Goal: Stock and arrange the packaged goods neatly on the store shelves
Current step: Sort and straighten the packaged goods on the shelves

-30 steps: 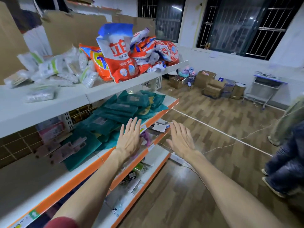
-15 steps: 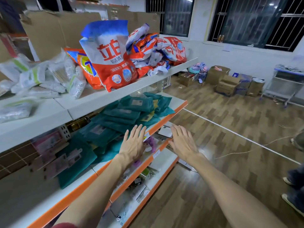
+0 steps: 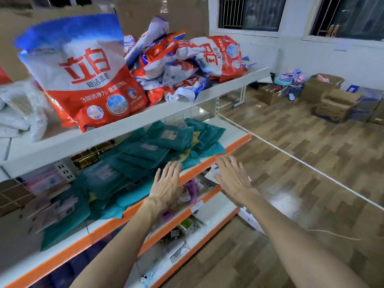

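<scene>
1. Two bare hands, both holding nothing. Your left hand [image 3: 167, 183] is flat, fingers straight and spread, over the front edge of the middle shelf [image 3: 239, 143]. Its fingertips are at the teal packets [image 3: 145, 154]; I cannot tell whether they touch.
2. Your right hand [image 3: 232, 175] is flat and spread as well, apart from the left, just off that front edge near the shelf's right front corner.
3. The step looks like squaring up the teal packets, which lie overlapped and fanned from the shelf's middle to its right end. Bring one palm in at each side of the heap and close them gently, so the packets gather rather than slide.
4. They look soft and flat, so stack a few at a time. Mind the front edge: some packets lie close to it, and a hard push could tip them over.
5. On the top shelf [image 3: 176, 106], white packets [image 3: 18, 113] sit at the left end. A tall detergent bag [image 3: 83, 80] stands upright at the front edge. A slumped heap of red-and-white bags [image 3: 187, 63] runs toward the right end and needs straightening too.
6. The middle shelf holds pink packets [image 3: 47, 183] at its left, blurred, then the teal ones.
7. The lower shelves [image 3: 220, 206] carry small mixed goods, too blurred to name.
8. Open cartons [image 3: 330, 96] stand on the floor by the far wall; I cannot make out what is in them.
</scene>
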